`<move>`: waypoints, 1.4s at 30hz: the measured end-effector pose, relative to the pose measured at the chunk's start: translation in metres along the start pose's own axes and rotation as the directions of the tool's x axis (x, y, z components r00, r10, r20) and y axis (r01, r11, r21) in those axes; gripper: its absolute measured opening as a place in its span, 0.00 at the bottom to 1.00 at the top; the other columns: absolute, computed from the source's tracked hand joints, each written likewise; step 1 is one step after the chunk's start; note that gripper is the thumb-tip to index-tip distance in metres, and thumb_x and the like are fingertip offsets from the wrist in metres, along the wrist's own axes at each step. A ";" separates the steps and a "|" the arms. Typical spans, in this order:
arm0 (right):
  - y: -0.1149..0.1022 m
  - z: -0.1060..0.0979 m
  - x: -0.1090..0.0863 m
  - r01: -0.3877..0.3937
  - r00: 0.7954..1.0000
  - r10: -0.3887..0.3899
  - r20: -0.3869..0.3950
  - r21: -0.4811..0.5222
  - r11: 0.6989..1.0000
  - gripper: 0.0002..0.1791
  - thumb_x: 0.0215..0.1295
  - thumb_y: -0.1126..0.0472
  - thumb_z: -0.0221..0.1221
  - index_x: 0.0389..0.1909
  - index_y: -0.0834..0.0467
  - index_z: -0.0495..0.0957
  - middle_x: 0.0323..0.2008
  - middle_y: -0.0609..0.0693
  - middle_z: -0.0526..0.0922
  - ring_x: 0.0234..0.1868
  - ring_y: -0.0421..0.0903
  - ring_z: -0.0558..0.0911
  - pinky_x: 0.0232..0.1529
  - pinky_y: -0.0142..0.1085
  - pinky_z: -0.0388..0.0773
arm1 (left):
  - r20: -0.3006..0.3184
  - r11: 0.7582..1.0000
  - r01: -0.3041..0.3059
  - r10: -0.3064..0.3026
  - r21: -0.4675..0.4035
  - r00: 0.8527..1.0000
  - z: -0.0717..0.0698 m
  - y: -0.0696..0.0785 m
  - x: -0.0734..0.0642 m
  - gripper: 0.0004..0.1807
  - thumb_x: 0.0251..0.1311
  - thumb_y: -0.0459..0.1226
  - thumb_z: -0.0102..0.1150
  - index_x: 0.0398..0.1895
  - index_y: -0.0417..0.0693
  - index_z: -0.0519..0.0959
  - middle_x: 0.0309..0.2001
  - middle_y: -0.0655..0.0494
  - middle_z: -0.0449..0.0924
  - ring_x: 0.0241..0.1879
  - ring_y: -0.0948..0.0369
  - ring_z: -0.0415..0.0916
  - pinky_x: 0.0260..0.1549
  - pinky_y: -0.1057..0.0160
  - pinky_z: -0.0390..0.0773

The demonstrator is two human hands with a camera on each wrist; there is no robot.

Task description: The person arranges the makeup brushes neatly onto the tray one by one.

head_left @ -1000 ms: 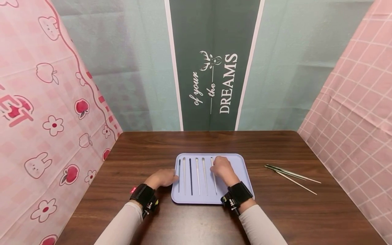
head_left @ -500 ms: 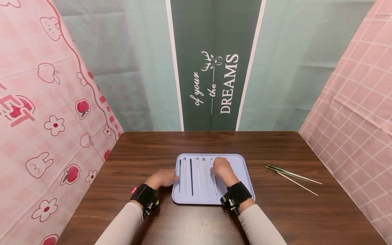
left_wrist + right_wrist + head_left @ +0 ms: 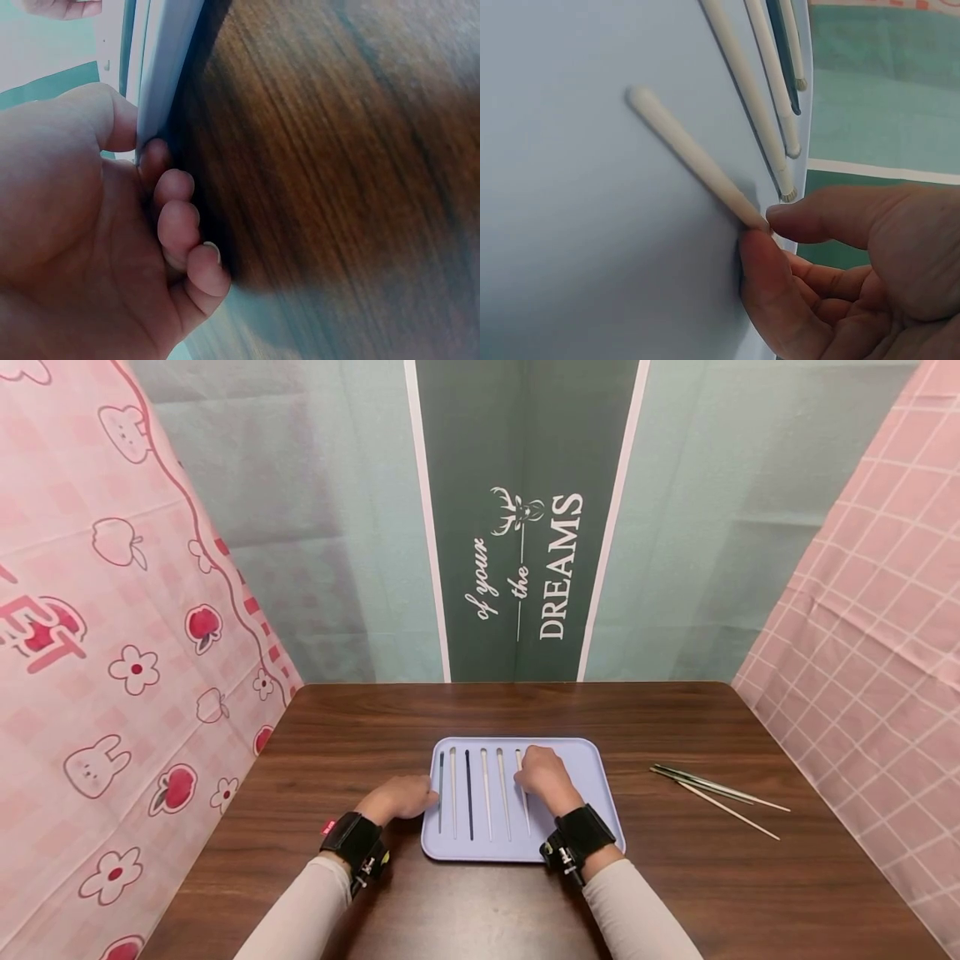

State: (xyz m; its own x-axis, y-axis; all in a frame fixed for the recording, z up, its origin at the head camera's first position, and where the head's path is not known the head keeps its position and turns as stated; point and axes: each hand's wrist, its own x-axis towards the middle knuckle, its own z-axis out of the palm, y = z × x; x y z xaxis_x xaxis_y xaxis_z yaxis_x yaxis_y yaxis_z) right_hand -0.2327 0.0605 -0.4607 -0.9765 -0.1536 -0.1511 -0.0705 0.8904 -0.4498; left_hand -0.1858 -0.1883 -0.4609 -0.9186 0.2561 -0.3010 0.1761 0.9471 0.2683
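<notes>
A pale lavender tray (image 3: 491, 852) lies on the table, bearing several slim makeup brushes side by side with their tips toward the far rim. My left hand (image 3: 401, 795) grips the tray's left rim; in the left wrist view its thumb is on the rim and its fingers curl below it. My right hand (image 3: 545, 774) pinches a white makeup brush (image 3: 694, 161) near its far end between thumb and fingertip, hiding part of that end. To its left lie another white brush (image 3: 502, 793), a dark brush (image 3: 469, 793) and, leftmost, a grey-blue brush (image 3: 441, 802).
Several thin green and pale sticks (image 3: 705, 783) lie crossed on the brown wood table (image 3: 360, 718), right of the tray. Hanging cloths surround it: a green curtain (image 3: 517, 660) behind, pink patterned cloth (image 3: 135, 735) left and pink checked cloth (image 3: 862, 610) right.
Both hands stay where they were, the right still at the same white brush and the left at the rim. Only a slight shift of the head view shows.
</notes>
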 end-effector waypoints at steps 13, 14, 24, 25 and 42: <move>0.001 -0.002 -0.002 -0.006 1.000 0.006 -0.006 0.026 1.000 0.19 0.60 0.63 0.61 0.14 0.56 0.64 0.16 0.48 0.64 0.19 0.46 0.69 0.21 0.35 0.64 | -0.007 1.000 -0.021 0.021 0.004 1.000 0.001 -0.002 0.001 0.12 0.64 0.40 0.49 0.36 0.40 0.77 0.38 0.47 0.78 0.36 0.54 0.72 0.47 0.49 0.75; 0.001 -0.003 -0.003 -0.007 1.000 0.007 -0.004 0.027 1.000 0.18 0.61 0.62 0.61 0.15 0.56 0.66 0.17 0.48 0.66 0.20 0.46 0.69 0.21 0.36 0.65 | -0.006 1.000 -0.023 0.023 0.006 1.000 0.001 -0.002 0.001 0.12 0.64 0.40 0.49 0.36 0.40 0.77 0.38 0.47 0.79 0.37 0.53 0.72 0.48 0.49 0.75; 0.009 -0.013 -0.005 0.084 0.997 -0.084 -0.002 0.003 0.997 0.11 0.60 0.58 0.62 0.36 0.62 0.76 0.34 0.55 0.77 0.33 0.49 0.74 0.35 0.41 0.72 | -0.002 1.000 -0.026 0.026 -0.007 1.000 0.002 -0.004 0.001 0.11 0.64 0.41 0.49 0.36 0.42 0.76 0.39 0.47 0.79 0.38 0.53 0.73 0.49 0.49 0.75; 0.009 -0.014 -0.005 0.091 0.996 -0.091 0.001 0.000 0.996 0.11 0.60 0.58 0.62 0.37 0.62 0.77 0.35 0.55 0.77 0.34 0.50 0.74 0.36 0.42 0.72 | -0.001 1.000 -0.024 0.024 -0.008 1.000 0.001 -0.004 0.001 0.11 0.64 0.41 0.49 0.36 0.42 0.76 0.39 0.48 0.79 0.38 0.53 0.73 0.49 0.49 0.75; 0.025 -0.036 -0.021 0.056 0.998 -0.057 -0.006 -0.108 0.993 0.29 0.64 0.57 0.61 0.62 0.69 0.73 0.59 0.67 0.77 0.61 0.61 0.76 0.61 0.53 0.72 | -0.014 0.999 -0.035 0.035 -0.005 0.999 0.000 -0.002 -0.002 0.10 0.66 0.40 0.50 0.34 0.43 0.76 0.37 0.49 0.77 0.36 0.54 0.71 0.46 0.50 0.75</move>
State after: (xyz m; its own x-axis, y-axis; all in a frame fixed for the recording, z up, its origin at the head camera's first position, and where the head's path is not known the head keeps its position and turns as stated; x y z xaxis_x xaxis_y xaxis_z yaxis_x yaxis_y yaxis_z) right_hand -0.2216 0.1009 -0.4373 -0.9721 -0.2018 -0.1198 -0.1468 0.9213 -0.3601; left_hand -0.1846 -0.1910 -0.4607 -0.9167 0.2860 -0.2789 0.2062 0.9367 0.2829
